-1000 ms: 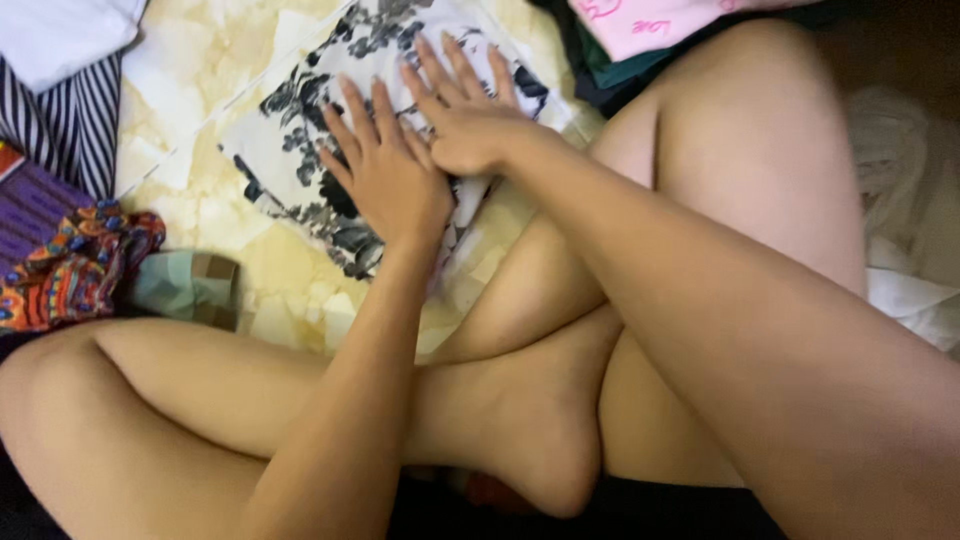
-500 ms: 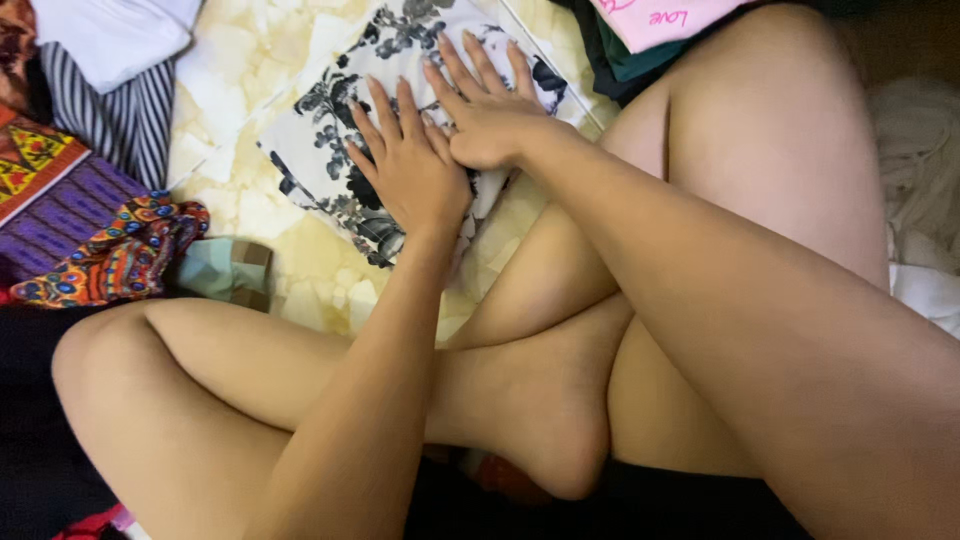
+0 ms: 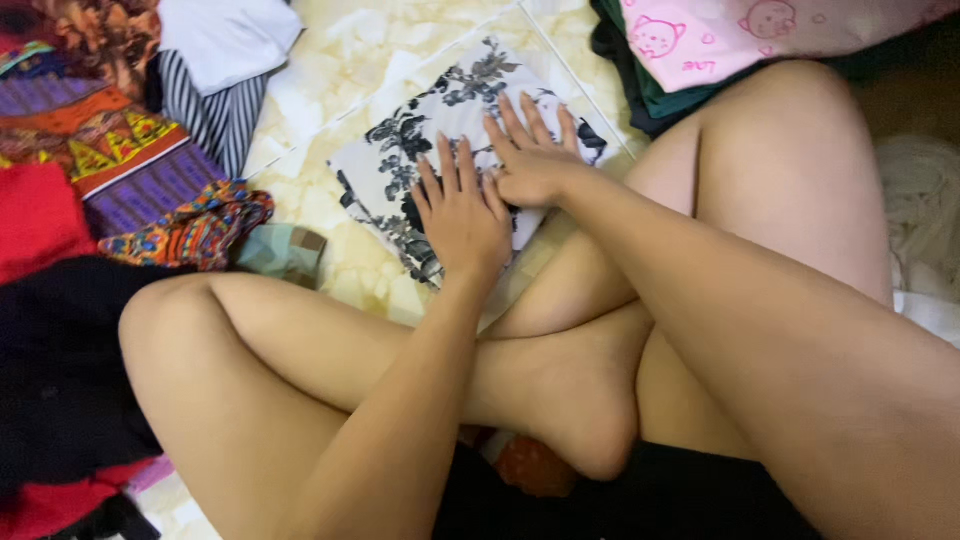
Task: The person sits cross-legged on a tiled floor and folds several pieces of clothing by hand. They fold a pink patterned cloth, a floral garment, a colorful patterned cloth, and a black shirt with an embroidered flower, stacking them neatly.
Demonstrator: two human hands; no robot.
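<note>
Left hand [image 3: 462, 215] and right hand [image 3: 533, 165] flat, fingers spread, gripping nothing, pressing floral cloth [image 3: 400, 160], apparently folded, on marble floor [image 3: 350, 270].

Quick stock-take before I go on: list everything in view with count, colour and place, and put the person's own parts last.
folded floral cloth: one, white with black flowers, on the floor under both hands
floor: cream marbled tile, top centre
striped cloth: one, black and white, upper left
white cloth: one, top left
patterned fabrics: several, purple, orange and red, left side
red garment: one, far left
black garment: one, lower left
pink cartoon cloth: one, top right, on dark folded clothes
small teal item: one, by the left knee
left hand: flat on the floral cloth
right hand: flat on the floral cloth
legs: bare, crossed
</note>
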